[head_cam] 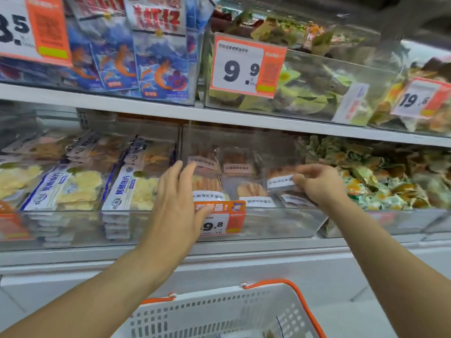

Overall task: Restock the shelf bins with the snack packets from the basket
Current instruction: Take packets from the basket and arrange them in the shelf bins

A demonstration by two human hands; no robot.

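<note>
A clear plastic shelf bin (280, 223) in the middle of the lower shelf holds several clear snack packets with white labels. My right hand (317, 184) pinches one such snack packet (280, 182) over the right side of that bin. My left hand (178, 198) is spread with straight fingers at the bin's left front corner, its fingers lying over the orange price tag (227, 219). A white basket (219, 315) with orange handles stands below, at the bottom of the view; its contents are mostly out of sight.
Left of the middle bin sit bins of stacked blue-and-white fish-slice packs (131, 189). To the right is a bin of green and yellow wrapped snacks (380, 176). The upper shelf (146, 108) carries shrimp packs and a 9.9 price tag (244, 67).
</note>
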